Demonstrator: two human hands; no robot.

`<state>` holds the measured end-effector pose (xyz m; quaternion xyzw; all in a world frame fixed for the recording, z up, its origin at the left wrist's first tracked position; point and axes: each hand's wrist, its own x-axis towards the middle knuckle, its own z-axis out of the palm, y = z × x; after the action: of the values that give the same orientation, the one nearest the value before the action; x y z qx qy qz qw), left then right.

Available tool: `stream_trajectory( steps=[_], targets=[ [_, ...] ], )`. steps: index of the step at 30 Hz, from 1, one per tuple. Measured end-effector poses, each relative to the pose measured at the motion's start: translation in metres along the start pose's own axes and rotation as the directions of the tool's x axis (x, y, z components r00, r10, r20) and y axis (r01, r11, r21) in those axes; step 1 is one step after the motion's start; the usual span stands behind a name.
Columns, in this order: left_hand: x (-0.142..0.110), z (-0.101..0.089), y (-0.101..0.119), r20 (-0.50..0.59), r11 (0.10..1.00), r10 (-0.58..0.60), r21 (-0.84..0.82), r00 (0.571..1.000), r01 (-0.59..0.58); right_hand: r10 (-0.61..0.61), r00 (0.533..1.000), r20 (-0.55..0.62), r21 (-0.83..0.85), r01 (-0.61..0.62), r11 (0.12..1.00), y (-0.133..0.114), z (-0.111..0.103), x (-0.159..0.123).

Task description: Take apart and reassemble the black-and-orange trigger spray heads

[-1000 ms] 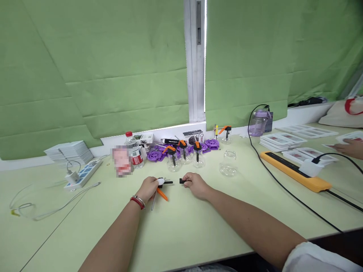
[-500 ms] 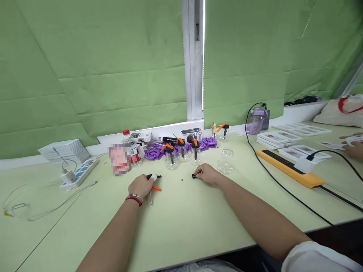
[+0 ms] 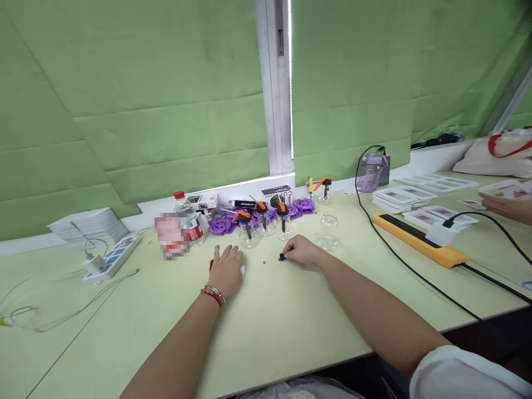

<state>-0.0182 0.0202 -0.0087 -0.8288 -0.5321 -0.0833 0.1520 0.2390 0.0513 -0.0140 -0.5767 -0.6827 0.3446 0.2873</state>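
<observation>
My left hand [image 3: 228, 270] lies palm down with its fingers spread, a white wrap on its thumb. Under its left edge peeks an orange and black part [image 3: 210, 266], mostly hidden by the hand. Fingertips of my right hand [image 3: 301, 250] pinch a small black part [image 3: 282, 257] just above or on the table; I cannot tell which. A tiny brown piece [image 3: 264, 262] rests between both hands. Beyond them stand several small glass jars [image 3: 249, 238] with black and orange lever tops. To the right are an open glass jar [image 3: 329, 220] and a clear glass piece [image 3: 327, 241].
Purple plastic parts [image 3: 221, 226], a red-capped bottle [image 3: 193, 226] and boxes line the back. A white power strip [image 3: 112, 260] lies left, an orange power strip [image 3: 419, 241] and black cable right. Another person's hand [image 3: 509, 206] handles printed cards at far right.
My left hand has let go of the black and orange lever part and spread its fingers over it, turning palm down. My right hand still pinches the small black part, now tilted differently.
</observation>
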Motion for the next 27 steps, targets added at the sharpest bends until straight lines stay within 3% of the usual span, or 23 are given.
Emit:
stream_trajectory(
  steps=[13,22,27],
  targets=[
    [-0.002,0.002,0.005,0.056,0.998,0.064,-0.005,0.996,-0.064,0.038,0.999,-0.016,0.073,-0.036,0.997,0.002,-0.007,0.001],
    [-0.005,0.001,0.025,0.035,0.970,0.213,-0.124,0.976,-0.207,0.051,0.998,-0.034,0.142,-0.046,0.989,0.008,-0.008,0.006],
    [-0.006,0.000,0.032,0.038,0.961,0.234,-0.163,0.972,-0.225,0.048,0.998,-0.034,0.147,-0.043,0.988,0.007,-0.008,0.006]
  ],
)
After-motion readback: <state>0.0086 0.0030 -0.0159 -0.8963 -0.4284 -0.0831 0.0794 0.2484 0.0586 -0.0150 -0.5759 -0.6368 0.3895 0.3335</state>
